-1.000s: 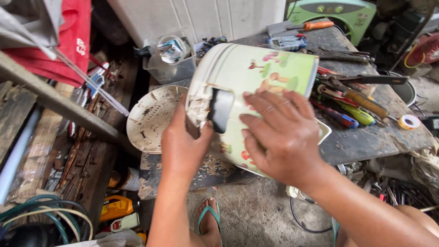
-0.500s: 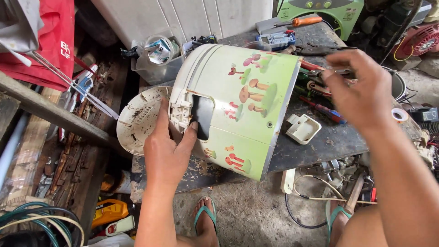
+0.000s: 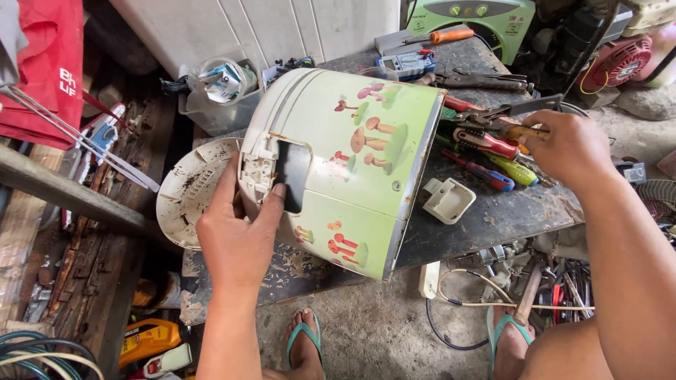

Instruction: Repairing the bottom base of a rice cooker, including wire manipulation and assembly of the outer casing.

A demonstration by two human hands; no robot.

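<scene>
Lying on its side at the front edge of the surface (image 3: 493, 218), the cooker body (image 3: 352, 169) was pale green with mushroom prints, its open base turned toward the right. A dark rectangular opening (image 3: 291, 176) showed in its white end. The left hand (image 3: 236, 243) pressed against that end, fingers spread, thumb beside the opening; its grip was open and flat, steadying the cooker rather than enclosing it. A white round cover (image 3: 186, 193) lay just behind the left hand, partly under the cooker.

The right hand (image 3: 570, 148) was well apart from the cooker, over a pile of tools (image 3: 486, 151). Its fingers were curled on a yellow-handled tool (image 3: 522, 131); whether the grip was fully closed could not be told. Red- and green-handled screwdrivers lay in that pile. A small white plastic part (image 3: 448, 200) sat on the surface just beside the cooker's open base.

Farther back were a multimeter (image 3: 403, 65), an orange-handled screwdriver (image 3: 451, 34) and a clear tub (image 3: 218, 95) of oddments. A green appliance (image 3: 486, 21) stood at the rear. Two feet in green sandals (image 3: 304, 338) showed on the concrete floor below, near a loose cord (image 3: 458, 309).
</scene>
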